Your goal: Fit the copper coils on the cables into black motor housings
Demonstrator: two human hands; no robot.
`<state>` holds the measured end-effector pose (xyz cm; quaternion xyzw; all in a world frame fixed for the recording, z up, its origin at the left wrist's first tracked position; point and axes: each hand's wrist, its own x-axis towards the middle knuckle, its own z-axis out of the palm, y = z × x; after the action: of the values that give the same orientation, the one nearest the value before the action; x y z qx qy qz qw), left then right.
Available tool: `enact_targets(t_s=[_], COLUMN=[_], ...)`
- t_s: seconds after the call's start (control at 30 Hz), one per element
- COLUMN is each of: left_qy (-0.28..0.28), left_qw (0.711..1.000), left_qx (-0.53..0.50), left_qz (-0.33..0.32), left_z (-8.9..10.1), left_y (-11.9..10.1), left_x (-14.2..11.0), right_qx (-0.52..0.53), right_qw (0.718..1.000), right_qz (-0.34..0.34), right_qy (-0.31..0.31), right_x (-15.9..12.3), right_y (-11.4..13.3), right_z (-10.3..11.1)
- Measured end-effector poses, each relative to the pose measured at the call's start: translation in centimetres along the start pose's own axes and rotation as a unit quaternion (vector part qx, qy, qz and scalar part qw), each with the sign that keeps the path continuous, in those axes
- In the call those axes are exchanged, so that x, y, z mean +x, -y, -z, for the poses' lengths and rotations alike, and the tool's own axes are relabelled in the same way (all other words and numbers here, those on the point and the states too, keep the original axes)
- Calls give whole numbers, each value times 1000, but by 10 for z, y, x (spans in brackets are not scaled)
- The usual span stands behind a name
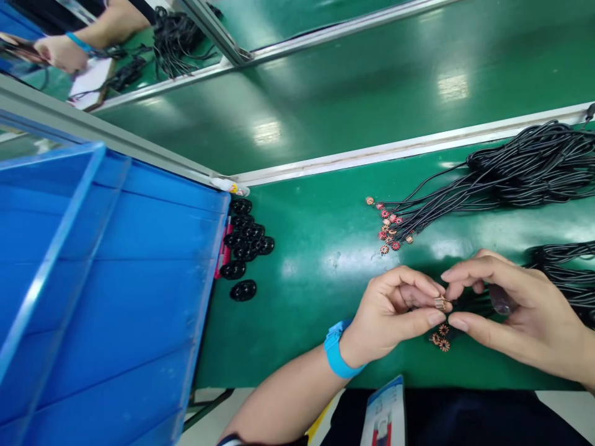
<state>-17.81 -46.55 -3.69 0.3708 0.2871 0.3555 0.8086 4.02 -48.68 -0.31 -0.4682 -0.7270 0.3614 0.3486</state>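
My left hand [395,310], with a blue wrist strap, pinches a small copper-wound coil [440,303] between thumb and fingertips. Facing it, my right hand [525,310] has thumb and forefinger apart close to the coil. A dark, shiny rounded piece [501,300] is tucked against the right palm by its curled fingers, partly hidden. Below the fingertips, several more copper coils [444,337] lie on the green table. A bundle of black cables [567,254] passes behind my right hand; how it joins the held coil is hidden.
Farther back lies another black cable bundle [520,167] with red and copper coils [388,229] at its ends. Several glossy black round parts [248,238] sit beside a large blue bin [139,297]. A white bottle [230,186] stands near the metal rail. Across it, another person's hand [62,52] works.
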Motion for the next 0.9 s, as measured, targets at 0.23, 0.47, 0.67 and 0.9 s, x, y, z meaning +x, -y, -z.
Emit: enact_targets(t_s=[0.23, 0.47, 0.67, 0.9], left_qy=[-38, -85, -135, -126], left_qw=[990, 919, 926, 945], left_qx=[113, 291, 262, 176], left_qz=[-81, -251, -238, -244], left_z=[-2, -3, -13, -32], left_y=[-2, -1, -1, -5], left_x=[-3, -4, -3, 8], right_qx=[4, 18, -14, -98], right_qw=[999, 999, 998, 979], right_qz=[-40, -38, 12, 110], right_qy=[4, -7, -66, -139], right_x=[0, 1, 4, 2], right_y=[-1, -2, 1, 6], right_z=[0, -1, -4, 0])
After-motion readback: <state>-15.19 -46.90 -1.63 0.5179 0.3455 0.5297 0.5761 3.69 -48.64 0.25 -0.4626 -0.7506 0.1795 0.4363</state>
